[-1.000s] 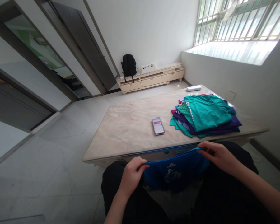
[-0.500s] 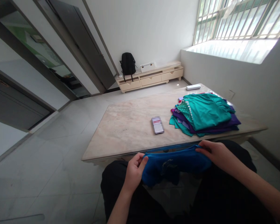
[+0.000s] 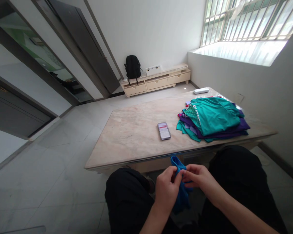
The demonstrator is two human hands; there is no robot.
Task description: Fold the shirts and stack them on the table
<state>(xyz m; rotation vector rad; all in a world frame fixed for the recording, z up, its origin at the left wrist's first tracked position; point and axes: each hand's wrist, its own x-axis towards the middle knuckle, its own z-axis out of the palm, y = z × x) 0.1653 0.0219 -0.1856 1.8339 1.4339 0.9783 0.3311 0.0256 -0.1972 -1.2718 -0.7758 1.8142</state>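
A blue garment (image 3: pixel 182 200) hangs in bunched folds between my knees, its upper edge looped up just in front of the table. My left hand (image 3: pixel 168 186) is closed on it with thumb and fingers pinched near the top. Right against it, my right hand (image 3: pixel 199 178) pinches the same cloth, fingertips touching those of the left. The garment's lower part falls below the hands into shadow, and its exact cut cannot be made out.
On the marble-topped table (image 3: pixel 127 130) lie a pile of green and purple clothes (image 3: pixel 215 117), a pixelated phone-like object (image 3: pixel 164 131) and a white oblong item (image 3: pixel 201 91). The table's front edge is close to my knees. A black backpack (image 3: pixel 133 66) rests on a low cabinet (image 3: pixel 158 84) behind.
My hands have come together from wide apart. The blue garment, stretched sideways between them before, is now gathered and hangs down. Things on the table stay put.
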